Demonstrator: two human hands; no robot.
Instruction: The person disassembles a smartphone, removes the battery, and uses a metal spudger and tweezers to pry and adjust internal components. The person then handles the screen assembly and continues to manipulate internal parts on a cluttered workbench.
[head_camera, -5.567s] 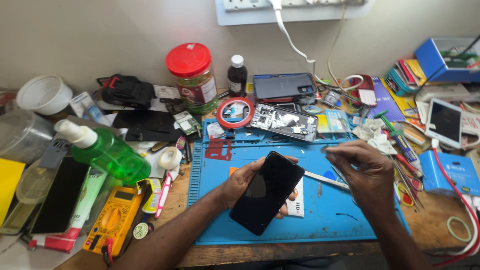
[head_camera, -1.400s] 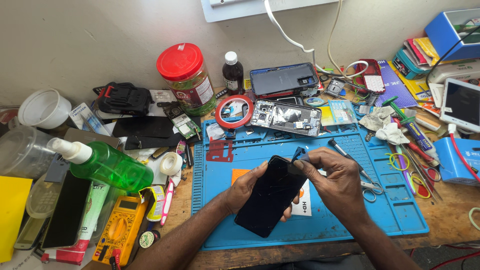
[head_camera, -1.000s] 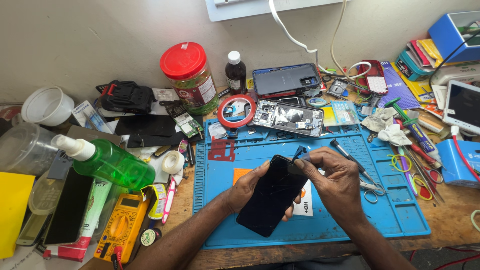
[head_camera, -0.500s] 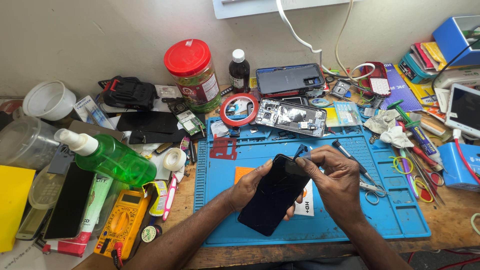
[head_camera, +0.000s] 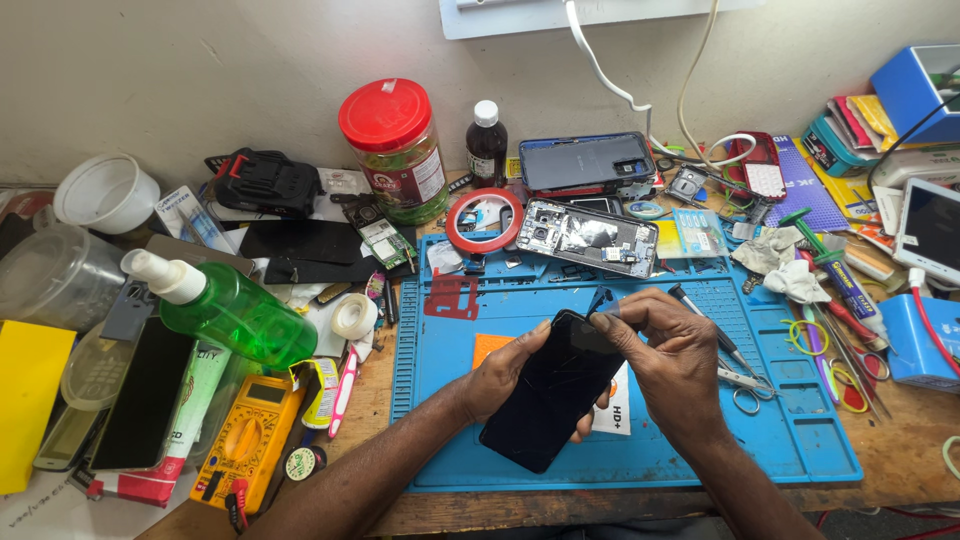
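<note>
A blue work mat (head_camera: 800, 440) covers the middle of the bench, and both hands work above it. A green spray bottle (head_camera: 225, 310) lies on its side well to the left of the grip, with a yellow multimeter (head_camera: 245, 440) just below it. A red-lidded jar (head_camera: 395, 150) stands far beyond the hands against the wall, and an opened phone body (head_camera: 588, 236) with its insides showing lies just past the grip at the mat's far edge.

The dark phone (head_camera: 555, 390) sits tilted between the two hands, screen side up, its upper end toward the right. The left hand (head_camera: 505, 370) cups it from beneath and from the left, fingers wrapped under, thumb lying along the near edge: a firm grasp. The right hand (head_camera: 670, 350) closes at the phone's upper corner, thumb and forefinger pinched on a small blue pick (head_camera: 603, 300) pressed against that corner. Small scissors (head_camera: 745, 385) lie just right of the right hand.
</note>
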